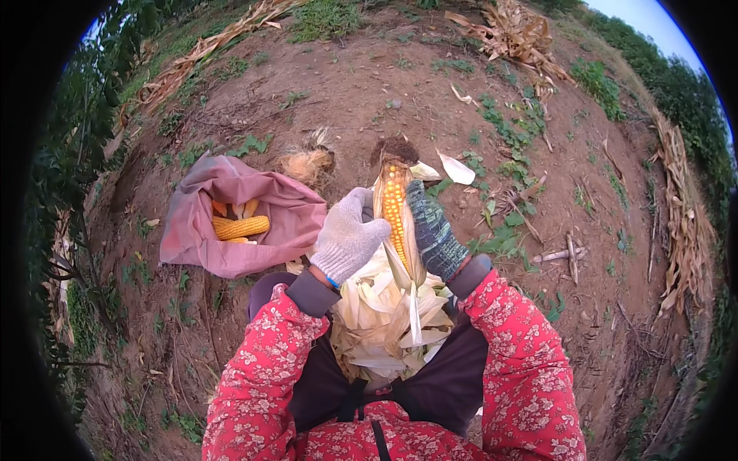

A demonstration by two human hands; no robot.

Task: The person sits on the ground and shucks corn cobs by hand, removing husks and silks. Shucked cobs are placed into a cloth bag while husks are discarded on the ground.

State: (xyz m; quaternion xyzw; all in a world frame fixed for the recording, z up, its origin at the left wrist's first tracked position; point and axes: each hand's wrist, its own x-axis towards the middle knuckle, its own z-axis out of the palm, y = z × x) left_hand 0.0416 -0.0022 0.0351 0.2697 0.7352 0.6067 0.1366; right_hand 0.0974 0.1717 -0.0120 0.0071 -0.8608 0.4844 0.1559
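An ear of yellow corn (pixel 394 204) stands roughly upright between my hands, its husk partly opened so that kernels show down the front. My left hand (pixel 354 227), in a whitish knit glove, grips its left side with the thumb across the husk edge. In a green and dark patterned glove, my right hand (pixel 433 230) holds the husk on the right side. Loose pale husks (pixel 380 322) lie heaped between my legs, below the ear. To the left, a pink woven sack (pixel 288 201) gapes with several husked ears of corn (pixel 241 227) inside.
A tuft of corn silk (pixel 308 164) lies on the soil beyond the sack. Pieces of husk (pixel 456 168) and crossed dry stalks (pixel 571 254) are on the ground to the right. Dry corn stalks (pixel 519 34) lie farther off, and leafy branches (pixel 63 167) rise at the left.
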